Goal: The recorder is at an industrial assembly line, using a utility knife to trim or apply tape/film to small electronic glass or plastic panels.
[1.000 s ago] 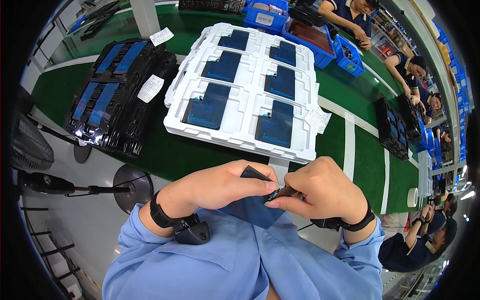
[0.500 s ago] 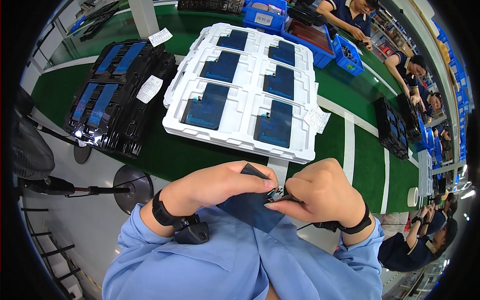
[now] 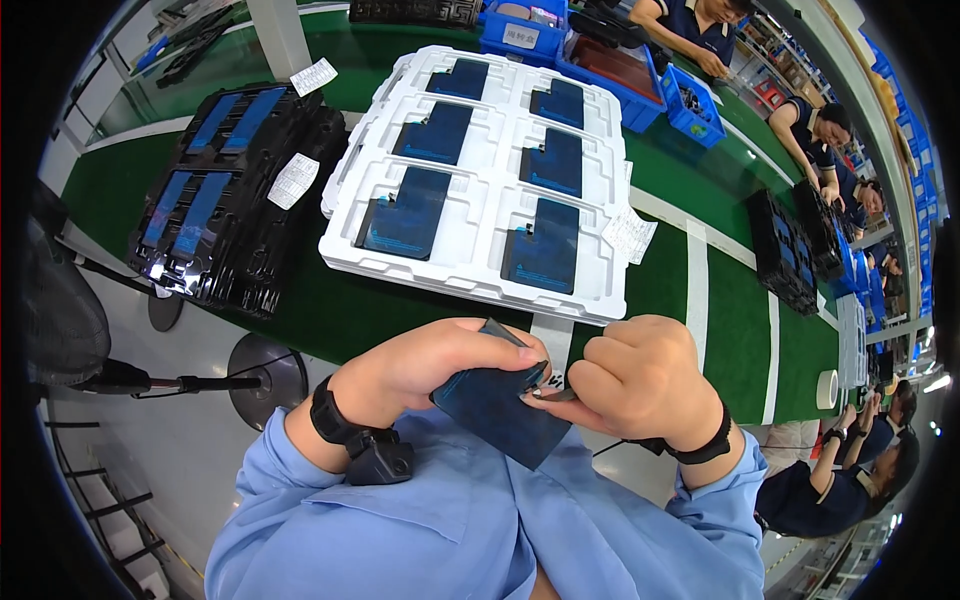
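A thin, dark blue rectangular panel point(image 3: 505, 418), like a flat battery pack, is in my left hand point(image 3: 440, 362). Thumb and fingers clasp it by its upper edge above my lap, and it lies tilted. My right hand point(image 3: 645, 385) is closed in a pinch at the panel's upper right edge, close to a small connector-like part. Between its thumb and forefinger a thin dark sliver shows, too small to name. Beyond my hands a white moulded tray point(image 3: 345, 268) bears several similar notched dark blue panels, such as the front right one point(image 3: 541, 246).
Left of the white tray stand stacked black trays point(image 3: 235, 215) with blue strips in them. Blue bins point(image 3: 700, 128) line the far side of the green bench point(image 3: 660, 290). A tape roll point(image 3: 826, 389) lies at right; a fan point(image 3: 70, 310) stands left. Co-workers point(image 3: 815, 140) sit at right.
The panel has turned slightly in my left hand and shows more of its blue face. My right fingertips have shifted a little left along its edge.
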Demonstrator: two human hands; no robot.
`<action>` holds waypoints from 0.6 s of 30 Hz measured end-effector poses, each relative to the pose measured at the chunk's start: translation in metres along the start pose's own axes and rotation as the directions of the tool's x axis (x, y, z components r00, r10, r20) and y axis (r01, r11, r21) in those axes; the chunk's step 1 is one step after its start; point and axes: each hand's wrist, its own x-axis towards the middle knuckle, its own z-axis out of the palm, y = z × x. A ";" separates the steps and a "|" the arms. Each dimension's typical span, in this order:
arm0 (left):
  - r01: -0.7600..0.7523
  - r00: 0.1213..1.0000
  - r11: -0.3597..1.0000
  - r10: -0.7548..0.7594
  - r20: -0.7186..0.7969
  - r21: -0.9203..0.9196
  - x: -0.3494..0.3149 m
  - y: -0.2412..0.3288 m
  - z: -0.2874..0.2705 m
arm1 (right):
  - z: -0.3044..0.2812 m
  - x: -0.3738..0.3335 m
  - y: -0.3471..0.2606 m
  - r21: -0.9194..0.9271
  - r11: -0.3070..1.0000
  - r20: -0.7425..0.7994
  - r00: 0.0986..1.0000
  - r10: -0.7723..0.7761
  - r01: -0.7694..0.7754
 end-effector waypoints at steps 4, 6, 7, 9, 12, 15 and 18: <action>0.007 0.999 0.995 -0.003 0.035 -0.104 0.002 -0.004 -0.001 | 0.001 -0.001 0.001 -0.081 0.996 -0.030 0.999 -0.035 0.032; -0.008 0.999 0.988 0.015 0.048 -0.152 0.003 -0.005 -0.001 | 0.002 -0.002 0.002 -0.091 0.995 -0.053 0.997 -0.049 0.044; -0.009 0.999 0.988 0.016 0.046 -0.151 0.003 -0.006 -0.001 | 0.002 -0.002 0.002 -0.102 0.993 -0.075 0.995 -0.065 0.057; 0.006 1.000 0.985 -0.002 0.026 -0.171 0.003 -0.008 -0.003 | 0.003 -0.002 0.003 -0.110 0.992 -0.080 0.994 -0.070 0.061; -0.035 0.999 0.992 0.040 0.035 -0.123 0.004 -0.004 -0.001 | 0.003 -0.001 0.007 -0.045 0.999 -0.037 0.999 -0.030 0.028; -0.065 0.998 0.995 0.065 0.003 0.072 0.002 -0.003 -0.004 | 0.002 0.000 0.009 0.062 0.998 0.032 0.999 0.009 -0.011; -0.077 0.997 0.989 0.076 0.010 0.127 0.001 0.001 -0.003 | 0.002 0.000 0.010 0.101 0.995 0.076 0.997 0.019 -0.027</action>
